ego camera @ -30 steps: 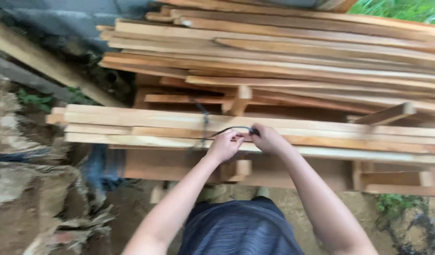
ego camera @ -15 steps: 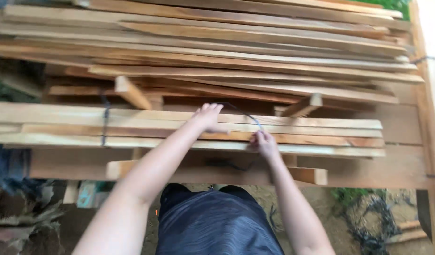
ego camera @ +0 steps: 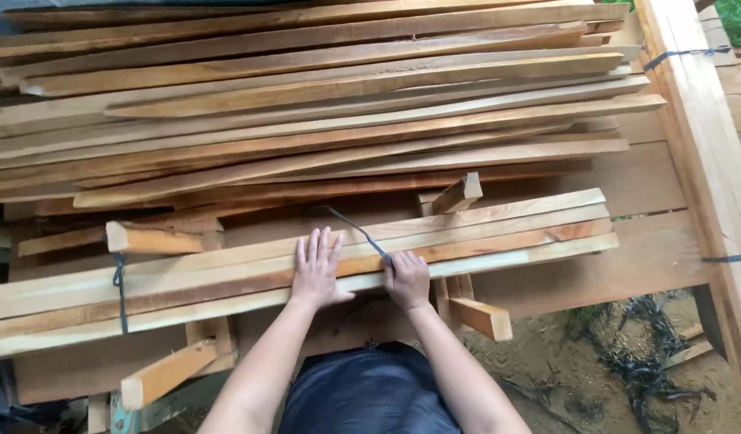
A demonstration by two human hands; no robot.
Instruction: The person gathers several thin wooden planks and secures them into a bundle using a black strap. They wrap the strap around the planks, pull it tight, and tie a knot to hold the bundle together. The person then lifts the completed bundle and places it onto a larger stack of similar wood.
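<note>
daylight – soft, even | shadows faint | glare none | focus sharp

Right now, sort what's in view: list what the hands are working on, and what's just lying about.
In hand: left hand flat on the slat bundle; right hand gripping the dark strap.

Lying about: loose slat pile, tied strap, offcut, black strap scraps on the ground.

head cam | looks steeply down, close over both forearms | faces the stacked wooden slats (ego camera: 322, 137) ahead
</note>
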